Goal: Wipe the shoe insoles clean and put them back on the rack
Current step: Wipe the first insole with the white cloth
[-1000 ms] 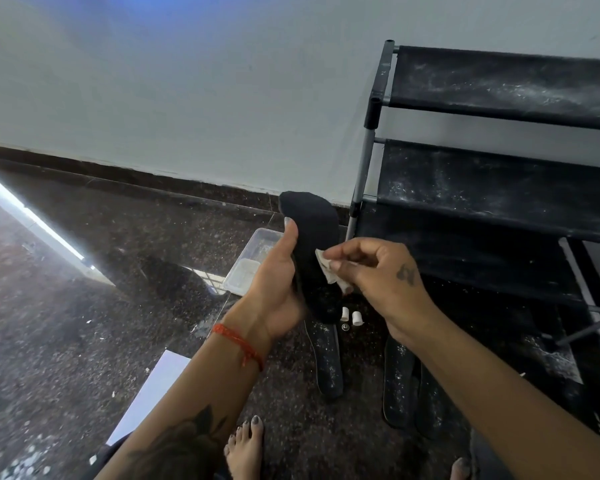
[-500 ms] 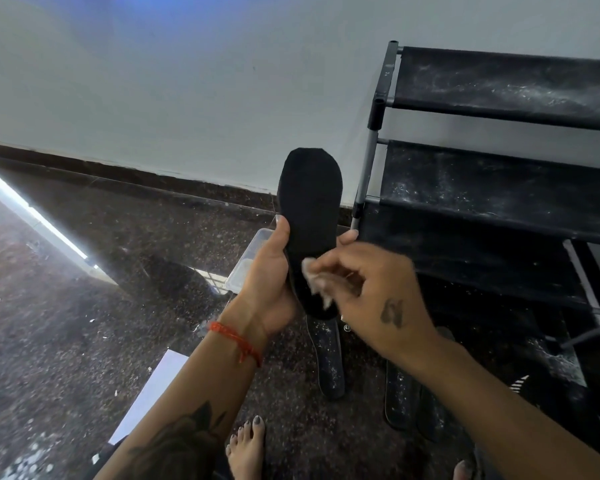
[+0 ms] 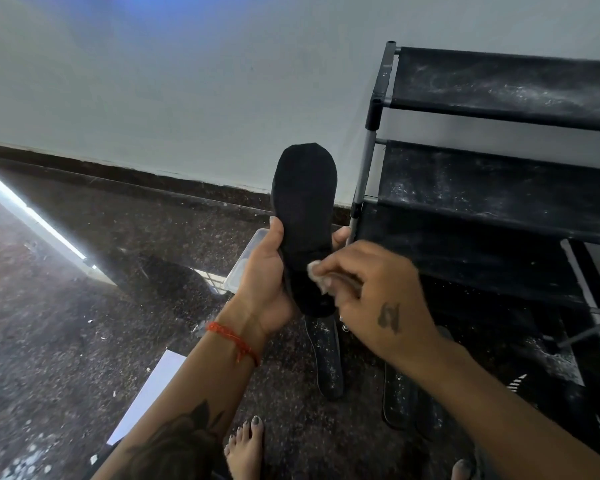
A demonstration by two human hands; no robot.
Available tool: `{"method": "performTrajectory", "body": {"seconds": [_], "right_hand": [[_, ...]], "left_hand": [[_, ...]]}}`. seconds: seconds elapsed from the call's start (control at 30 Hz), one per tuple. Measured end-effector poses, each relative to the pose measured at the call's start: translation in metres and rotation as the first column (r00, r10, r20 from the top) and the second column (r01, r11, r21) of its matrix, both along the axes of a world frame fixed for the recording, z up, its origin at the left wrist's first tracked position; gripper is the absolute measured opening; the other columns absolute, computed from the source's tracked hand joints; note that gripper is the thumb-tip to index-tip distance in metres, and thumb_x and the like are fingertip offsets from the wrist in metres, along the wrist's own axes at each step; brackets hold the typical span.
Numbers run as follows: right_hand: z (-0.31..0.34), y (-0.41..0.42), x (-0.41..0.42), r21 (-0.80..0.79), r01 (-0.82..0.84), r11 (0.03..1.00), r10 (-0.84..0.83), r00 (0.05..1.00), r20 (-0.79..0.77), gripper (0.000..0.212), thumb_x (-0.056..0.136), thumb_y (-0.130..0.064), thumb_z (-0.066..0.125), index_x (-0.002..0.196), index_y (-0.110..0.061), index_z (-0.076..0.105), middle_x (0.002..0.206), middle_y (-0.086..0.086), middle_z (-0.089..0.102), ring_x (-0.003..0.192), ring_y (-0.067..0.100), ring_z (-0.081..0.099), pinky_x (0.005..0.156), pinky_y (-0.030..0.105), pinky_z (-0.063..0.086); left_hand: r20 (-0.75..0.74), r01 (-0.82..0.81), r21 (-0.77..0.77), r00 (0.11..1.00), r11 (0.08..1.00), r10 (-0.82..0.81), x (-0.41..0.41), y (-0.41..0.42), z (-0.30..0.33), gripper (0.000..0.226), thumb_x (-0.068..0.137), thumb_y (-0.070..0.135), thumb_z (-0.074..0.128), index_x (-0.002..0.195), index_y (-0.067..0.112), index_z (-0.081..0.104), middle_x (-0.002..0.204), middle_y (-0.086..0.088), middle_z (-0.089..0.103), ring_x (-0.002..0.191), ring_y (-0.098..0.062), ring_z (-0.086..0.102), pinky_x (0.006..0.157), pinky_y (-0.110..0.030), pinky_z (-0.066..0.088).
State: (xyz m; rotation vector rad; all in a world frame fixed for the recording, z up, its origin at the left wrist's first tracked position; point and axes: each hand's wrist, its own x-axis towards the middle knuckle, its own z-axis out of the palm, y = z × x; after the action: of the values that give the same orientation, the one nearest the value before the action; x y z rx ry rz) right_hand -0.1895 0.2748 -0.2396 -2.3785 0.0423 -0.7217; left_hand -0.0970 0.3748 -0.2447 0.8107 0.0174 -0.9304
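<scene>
Upright, the black insole (image 3: 303, 216) is gripped by the left hand (image 3: 264, 275); the right hand (image 3: 368, 289) pinches a white wipe (image 3: 314, 271) against it (blurred). Behind, a clear plastic tub (image 3: 248, 252), contents unreadable.

Right hand (image 3: 371, 292) blurred, hiding most of wipe (image 3: 315, 271)

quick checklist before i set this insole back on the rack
1. Left hand grips the insole: ok.
2. Right hand pinches the wipe against it: ok.
3. Insole's upper half looks free of dust: ok; its back: cannot tell.
4. Rack shelves clean: not ok, white dust.
5. Insoles on the floor wiped: not ok, speckled.
</scene>
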Motion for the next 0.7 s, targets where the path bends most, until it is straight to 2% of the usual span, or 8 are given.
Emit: {"method": "performTrajectory", "body": {"seconds": [0.1, 0.17, 0.23, 0.3, 0.37, 0.47, 0.6, 0.7], "right_hand": [[-0.009, 0.013, -0.001, -0.043, -0.094, 0.995, 0.089, 0.991, -0.102, 0.014, 0.080, -0.008, 0.065, 0.087, -0.018, 0.071, 0.085, -0.003, 0.065, 0.082, 0.019, 0.059, 0.068, 0.035, 0.052], [-0.010, 0.010, 0.001, -0.153, -0.058, 0.987, 0.036, 0.990, -0.138, 0.016, 0.077, -0.005, 0.067, 0.085, -0.018, 0.071, 0.081, -0.001, 0.063, 0.077, 0.022, 0.058, 0.063, 0.035, 0.051], [-0.007, 0.003, 0.001, -0.239, -0.014, 0.971, -0.033, 0.981, -0.190, 0.019, 0.071, -0.003, 0.071, 0.082, -0.019, 0.072, 0.079, -0.002, 0.062, 0.075, 0.020, 0.056, 0.060, 0.031, 0.049], [-0.004, -0.006, 0.000, -0.276, 0.044, 0.960, -0.109, 0.968, -0.225, 0.017, 0.070, -0.006, 0.071, 0.083, -0.017, 0.073, 0.078, -0.001, 0.062, 0.076, 0.019, 0.056, 0.060, 0.028, 0.047], [-0.001, -0.012, -0.001, -0.229, 0.130, 0.965, -0.166, 0.975, -0.147, 0.014, 0.071, -0.005, 0.069, 0.081, -0.015, 0.073, 0.076, -0.001, 0.063, 0.073, 0.019, 0.058, 0.060, 0.029, 0.049], [0.000, -0.003, 0.000, -0.101, 0.086, 0.991, -0.086, 0.996, 0.005, 0.014, 0.077, -0.004, 0.066, 0.084, -0.015, 0.073, 0.080, -0.001, 0.065, 0.076, 0.016, 0.061, 0.065, 0.029, 0.052], [-0.009, 0.012, 0.001, -0.241, -0.001, 0.970, -0.013, 0.998, -0.054, 0.017, 0.076, -0.003, 0.063, 0.086, -0.013, 0.072, 0.080, 0.002, 0.062, 0.076, 0.021, 0.057, 0.062, 0.028, 0.050], [-0.011, 0.005, 0.002, -0.327, 0.051, 0.944, -0.097, 0.987, -0.127, 0.021, 0.066, 0.001, 0.073, 0.080, -0.014, 0.072, 0.079, 0.003, 0.062, 0.072, 0.020, 0.055, 0.053, 0.025, 0.046]], "left_hand": [[-0.014, -0.001, 0.027, 1.000, 1.000, 0.002, -0.001, 0.000, -0.001, 0.073, 0.096, 0.060, 0.021, 0.107, 0.005, 0.068, 0.100, -0.013, 0.069, 0.093, -0.028, 0.066, 0.085, -0.037, 0.054], [-0.006, -0.011, 0.041, 1.000, 0.999, 0.011, -0.001, 0.001, -0.001, 0.069, 0.096, 0.059, 0.021, 0.116, 0.006, 0.062, 0.099, -0.012, 0.069, 0.092, -0.023, 0.066, 0.089, -0.033, 0.051], [-0.008, -0.017, 0.044, 1.000, 0.999, 0.018, -0.002, 0.001, -0.001, 0.069, 0.097, 0.058, 0.020, 0.121, 0.006, 0.058, 0.098, -0.012, 0.070, 0.090, -0.022, 0.066, 0.081, -0.031, 0.055], [-0.003, -0.022, 0.043, 1.000, 0.999, 0.022, -0.002, 0.001, 0.000, 0.068, 0.097, 0.058, 0.019, 0.119, 0.009, 0.060, 0.098, -0.013, 0.070, 0.088, -0.023, 0.065, 0.075, -0.032, 0.056], [0.018, -0.021, 0.046, 1.000, 0.999, 0.020, -0.002, 0.002, 0.001, 0.069, 0.097, 0.058, 0.018, 0.109, 0.011, 0.067, 0.098, -0.011, 0.071, 0.086, -0.023, 0.066, 0.075, -0.034, 0.056], [0.027, -0.007, 0.046, 1.000, 0.999, 0.006, -0.002, 0.002, 0.002, 0.078, 0.097, 0.058, 0.019, 0.091, 0.006, 0.076, 0.095, -0.011, 0.072, 0.082, -0.022, 0.069, 0.074, -0.032, 0.057], [0.024, 0.000, 0.100, 1.000, 0.995, -0.002, -0.002, 0.001, -0.001, 0.073, 0.096, 0.059, 0.022, 0.111, 0.001, 0.065, 0.105, -0.013, 0.069, 0.090, -0.021, 0.068, 0.085, -0.031, 0.053], [0.029, -0.016, 0.098, 0.999, 0.995, 0.013, -0.003, 0.001, -0.002, 0.072, 0.098, 0.056, 0.023, 0.101, 0.002, 0.071, 0.100, -0.013, 0.071, 0.085, -0.022, 0.070, 0.079, -0.033, 0.055]]}}
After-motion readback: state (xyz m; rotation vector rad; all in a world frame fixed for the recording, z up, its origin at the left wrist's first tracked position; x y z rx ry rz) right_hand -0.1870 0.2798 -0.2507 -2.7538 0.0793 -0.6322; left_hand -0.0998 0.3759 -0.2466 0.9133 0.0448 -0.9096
